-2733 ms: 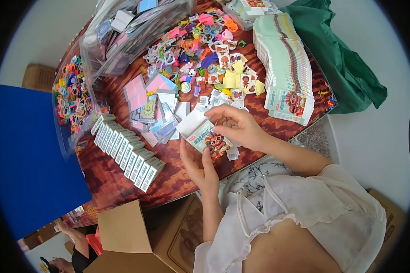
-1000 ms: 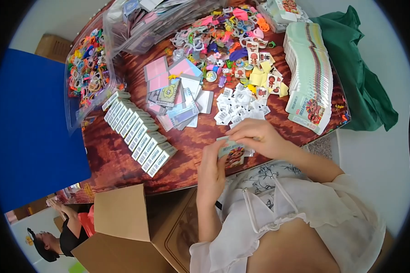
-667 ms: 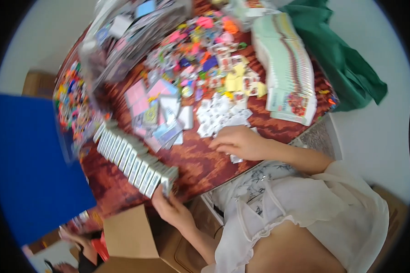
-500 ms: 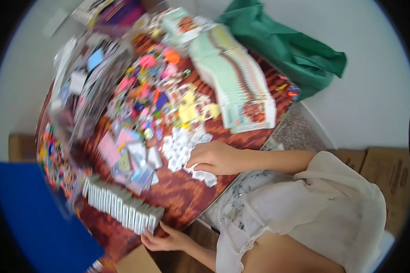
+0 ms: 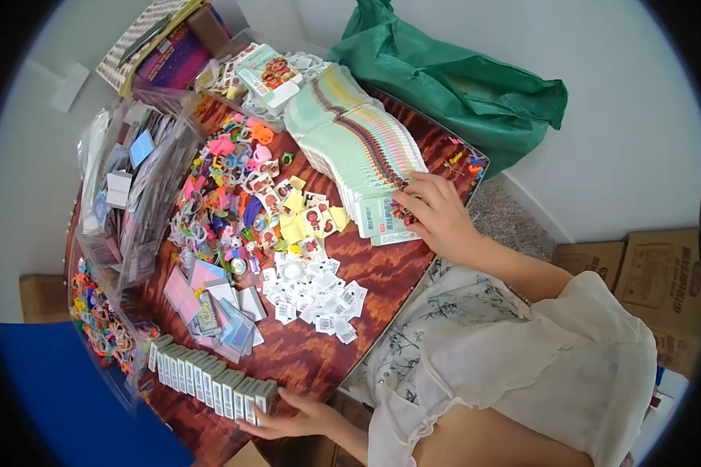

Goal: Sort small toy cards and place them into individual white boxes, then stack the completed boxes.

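Small white-and-green cardboard boxes [image 5: 210, 381], standing in row on glossy red-brown table [image 5: 385, 272], being straddled at near end by left hand [image 5: 300, 414], thumb and fingers apart; grip cannot be told. Fanned stack of flat pale-green printed cartons [image 5: 358, 148] being touched at near end by right hand [image 5: 444, 218], fingers bent; hold unclear. Farther in, loose white paper squares [image 5: 331, 303] being seen. Beyond stack, crumpled green fabric bag [image 5: 475, 93] being seen.

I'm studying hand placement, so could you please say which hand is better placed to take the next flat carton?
Probably the right hand: it is at the near end of the fanned flat cartons. The left hand is well away, beside the row of small boxes.
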Demonstrator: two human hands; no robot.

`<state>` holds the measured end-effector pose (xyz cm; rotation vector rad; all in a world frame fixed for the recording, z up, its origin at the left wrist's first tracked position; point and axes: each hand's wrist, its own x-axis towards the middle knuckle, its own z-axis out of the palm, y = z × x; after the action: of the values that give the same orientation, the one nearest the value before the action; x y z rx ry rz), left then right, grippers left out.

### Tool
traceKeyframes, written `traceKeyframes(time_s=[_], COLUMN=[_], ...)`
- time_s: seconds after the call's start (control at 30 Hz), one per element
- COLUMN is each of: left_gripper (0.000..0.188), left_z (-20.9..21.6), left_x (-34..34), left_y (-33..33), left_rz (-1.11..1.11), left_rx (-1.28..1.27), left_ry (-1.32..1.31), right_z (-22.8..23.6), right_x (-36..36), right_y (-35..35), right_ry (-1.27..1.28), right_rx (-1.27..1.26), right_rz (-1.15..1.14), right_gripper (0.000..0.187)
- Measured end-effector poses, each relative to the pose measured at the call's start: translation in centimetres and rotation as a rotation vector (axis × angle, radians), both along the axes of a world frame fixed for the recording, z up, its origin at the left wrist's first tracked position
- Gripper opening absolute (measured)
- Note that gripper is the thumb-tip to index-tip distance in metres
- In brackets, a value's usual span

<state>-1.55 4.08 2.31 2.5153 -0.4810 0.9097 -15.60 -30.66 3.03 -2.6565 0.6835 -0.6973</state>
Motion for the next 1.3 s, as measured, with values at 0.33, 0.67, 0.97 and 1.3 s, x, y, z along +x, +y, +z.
traceKeyframes(time_s=[0.33,0.67,0.97,1.3], left_gripper=[0.056,0.077,0.048,0.037], left_z=[4.4,4.5,1.5,0.6], left_x=[-3.6,-1.0,-3.3,-4.8], left_y=[-9.3,-11.1,-10.9,-8.0], left_rz=[-0.657,-1.409,-1.497,-1.025], left_rx=[-0.088,-0.18,-0.438,-0.926], left_ry=[0.598,1.47,1.73,1.542], right_z=[2.4,9.1,10.0,5.6], right_x=[-0.4,0.6,3.4,3.3], right_y=[0.1,6.1,8.5,8.8], right_ry=[-0.235,0.096,0.132,-0.032], right_rx=[0.103,0.125,0.066,0.599], right_rz=[0.267,1.0,1.198,0.715], right_gripper=[0.031,0.014,0.019,0.016])
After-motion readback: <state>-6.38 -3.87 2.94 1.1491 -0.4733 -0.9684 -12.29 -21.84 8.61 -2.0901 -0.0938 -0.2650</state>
